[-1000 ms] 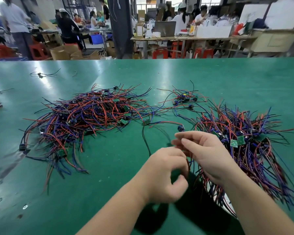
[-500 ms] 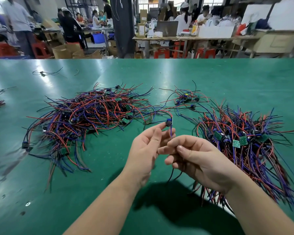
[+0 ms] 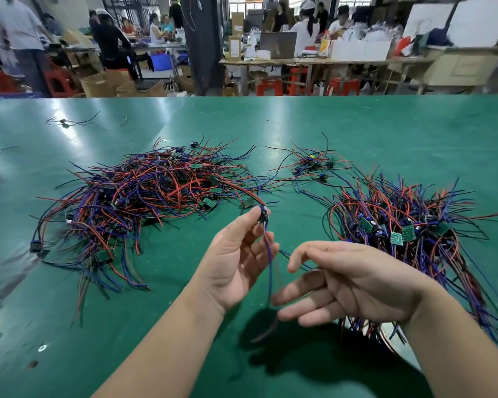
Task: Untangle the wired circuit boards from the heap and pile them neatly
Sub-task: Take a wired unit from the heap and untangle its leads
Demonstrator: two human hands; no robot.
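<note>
— Red lead (image 3: 242, 191) off that board (image 3: 262, 215) seems to run back into the tangled heap (image 3: 144, 196) on your left. Your left hand (image 3: 236, 262) pinches the board between thumb and fingertips, lifted above the green table (image 3: 55, 326). Lift it further, I'd say, and you drag the heap along.
— Agreed. And your right hand (image 3: 354, 285) grips nothing: its fingers are spread and loose, with the blue and red tails (image 3: 270, 271) hanging just beside them. Those tails could snag each other, or catch in the neat pile (image 3: 400, 225) on your right.
— Yank hard, and a solder joint may give.
— So free that 1 lead before you carry anything across. Set the board down crooked and its wires could knot into the others there.
</note>
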